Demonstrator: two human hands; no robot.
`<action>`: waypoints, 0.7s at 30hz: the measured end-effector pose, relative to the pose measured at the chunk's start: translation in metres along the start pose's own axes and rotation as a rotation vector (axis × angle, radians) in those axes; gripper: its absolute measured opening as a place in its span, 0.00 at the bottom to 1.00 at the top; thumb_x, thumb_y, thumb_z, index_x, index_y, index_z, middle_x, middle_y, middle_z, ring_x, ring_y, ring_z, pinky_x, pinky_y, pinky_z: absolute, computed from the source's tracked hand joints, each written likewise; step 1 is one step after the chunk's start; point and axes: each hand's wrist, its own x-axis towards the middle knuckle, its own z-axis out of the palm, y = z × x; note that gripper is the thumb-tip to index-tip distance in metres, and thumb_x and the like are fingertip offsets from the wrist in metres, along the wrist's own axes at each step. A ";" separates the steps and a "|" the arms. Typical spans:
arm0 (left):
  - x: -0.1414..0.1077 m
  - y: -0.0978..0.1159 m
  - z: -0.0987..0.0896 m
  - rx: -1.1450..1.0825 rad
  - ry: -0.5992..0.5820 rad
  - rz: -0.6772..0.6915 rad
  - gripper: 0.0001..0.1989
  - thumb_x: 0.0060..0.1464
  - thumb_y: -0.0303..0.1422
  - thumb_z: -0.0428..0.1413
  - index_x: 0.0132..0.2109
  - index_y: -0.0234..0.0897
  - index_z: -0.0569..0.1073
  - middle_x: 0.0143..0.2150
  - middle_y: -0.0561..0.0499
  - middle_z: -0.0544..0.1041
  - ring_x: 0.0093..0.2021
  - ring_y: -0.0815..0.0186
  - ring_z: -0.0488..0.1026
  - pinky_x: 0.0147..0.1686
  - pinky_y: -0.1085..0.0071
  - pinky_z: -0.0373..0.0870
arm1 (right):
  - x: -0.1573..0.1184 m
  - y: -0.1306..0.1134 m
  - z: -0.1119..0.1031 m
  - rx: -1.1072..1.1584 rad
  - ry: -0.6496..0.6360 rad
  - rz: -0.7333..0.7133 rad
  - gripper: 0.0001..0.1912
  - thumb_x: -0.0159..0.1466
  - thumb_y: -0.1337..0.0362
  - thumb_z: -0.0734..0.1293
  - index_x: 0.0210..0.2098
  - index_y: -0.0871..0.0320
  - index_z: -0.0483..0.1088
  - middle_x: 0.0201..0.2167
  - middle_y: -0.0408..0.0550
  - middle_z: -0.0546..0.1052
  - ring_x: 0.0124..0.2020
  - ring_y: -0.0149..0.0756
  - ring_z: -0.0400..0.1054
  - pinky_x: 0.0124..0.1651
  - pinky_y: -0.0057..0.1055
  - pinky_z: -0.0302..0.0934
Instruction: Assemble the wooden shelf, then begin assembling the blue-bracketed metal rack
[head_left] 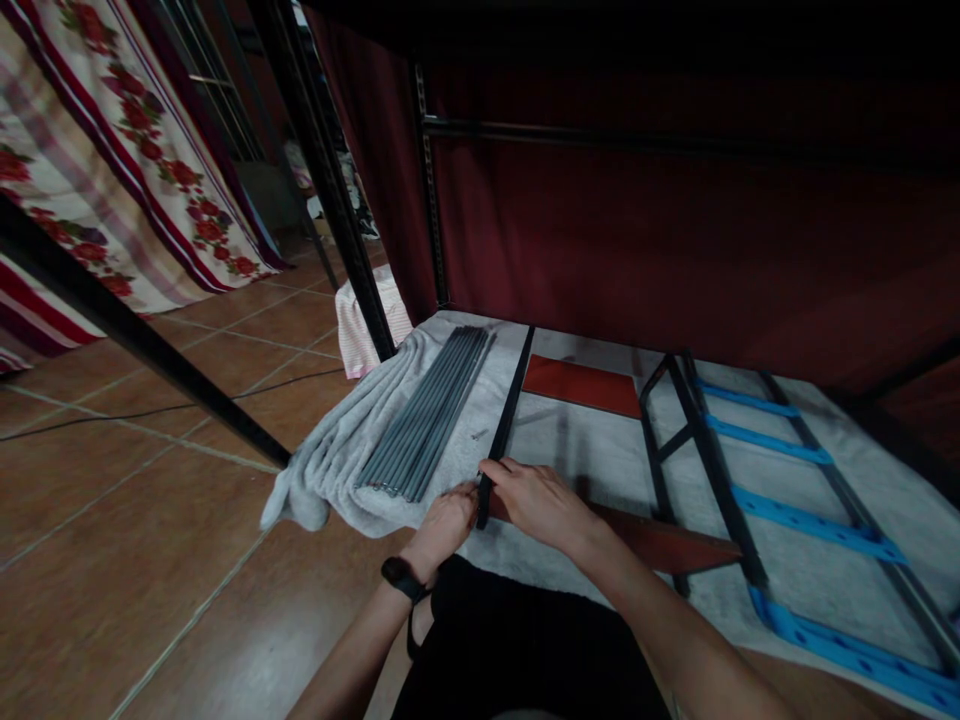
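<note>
In the head view, one grey cloth (585,440) carries one black bar (516,395), one row of grey rods (431,415), too tightly packed to count surely, two reddish panels (581,385) and four blue crosspieces (769,438) on black framing (712,460). The rods lie towards the cloth's left edge, the crosspieces towards its right; the bar runs between rods and panels, from the far edge to the near one. Its near end lies at the fingers of both hands: the right hand (541,500) closes bent fingers on it from the right, the left hand (450,515) touches its left side, fingers curled, their grip hidden
</note>
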 end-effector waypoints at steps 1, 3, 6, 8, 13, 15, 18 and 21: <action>0.000 0.000 -0.001 -0.007 -0.006 -0.006 0.12 0.60 0.23 0.45 0.34 0.35 0.72 0.35 0.44 0.76 0.37 0.60 0.75 0.41 0.66 0.70 | 0.000 0.000 -0.001 -0.002 -0.004 0.004 0.17 0.68 0.71 0.55 0.54 0.52 0.64 0.46 0.49 0.76 0.43 0.39 0.74 0.41 0.31 0.61; 0.000 0.000 -0.002 -0.024 -0.014 -0.026 0.12 0.60 0.23 0.46 0.35 0.35 0.73 0.37 0.44 0.76 0.37 0.61 0.76 0.40 0.66 0.70 | 0.001 0.000 -0.002 0.002 -0.021 0.009 0.16 0.68 0.70 0.56 0.53 0.52 0.64 0.45 0.49 0.76 0.43 0.38 0.73 0.41 0.31 0.60; 0.000 0.000 -0.002 -0.045 -0.010 -0.045 0.12 0.59 0.23 0.46 0.35 0.35 0.73 0.38 0.44 0.77 0.37 0.61 0.76 0.40 0.67 0.70 | 0.001 0.000 -0.003 0.006 -0.026 0.011 0.15 0.68 0.70 0.56 0.52 0.52 0.64 0.45 0.48 0.76 0.42 0.37 0.73 0.40 0.30 0.60; 0.001 -0.001 0.000 -0.058 -0.006 -0.045 0.11 0.59 0.23 0.46 0.35 0.35 0.73 0.37 0.44 0.77 0.36 0.61 0.76 0.40 0.67 0.70 | 0.001 0.001 -0.003 0.006 -0.017 0.006 0.15 0.69 0.70 0.55 0.52 0.52 0.64 0.45 0.48 0.76 0.42 0.37 0.73 0.39 0.30 0.59; 0.006 -0.004 0.000 -0.085 -0.007 -0.034 0.10 0.56 0.22 0.48 0.35 0.35 0.73 0.36 0.44 0.77 0.36 0.60 0.76 0.41 0.66 0.70 | 0.000 0.002 -0.001 0.027 -0.020 -0.006 0.15 0.69 0.69 0.56 0.52 0.52 0.63 0.44 0.47 0.77 0.43 0.38 0.73 0.39 0.30 0.58; 0.008 -0.004 -0.002 -0.097 -0.013 -0.019 0.09 0.55 0.22 0.50 0.34 0.35 0.74 0.36 0.43 0.77 0.37 0.60 0.76 0.42 0.65 0.71 | 0.000 0.002 -0.001 0.030 -0.026 -0.002 0.14 0.69 0.68 0.56 0.52 0.52 0.63 0.43 0.47 0.77 0.43 0.38 0.73 0.40 0.30 0.58; 0.008 -0.007 -0.003 -0.103 -0.017 -0.018 0.08 0.55 0.22 0.51 0.34 0.35 0.74 0.37 0.44 0.77 0.37 0.61 0.76 0.44 0.66 0.71 | 0.001 0.002 -0.002 0.029 -0.035 -0.003 0.14 0.69 0.68 0.56 0.52 0.52 0.63 0.43 0.48 0.77 0.43 0.38 0.74 0.39 0.30 0.58; 0.006 -0.010 0.000 -0.114 -0.017 -0.015 0.07 0.55 0.23 0.52 0.35 0.35 0.75 0.39 0.45 0.77 0.37 0.62 0.75 0.44 0.66 0.71 | 0.001 0.002 -0.002 0.036 -0.042 0.001 0.14 0.69 0.68 0.57 0.52 0.52 0.63 0.43 0.48 0.77 0.43 0.38 0.73 0.40 0.30 0.58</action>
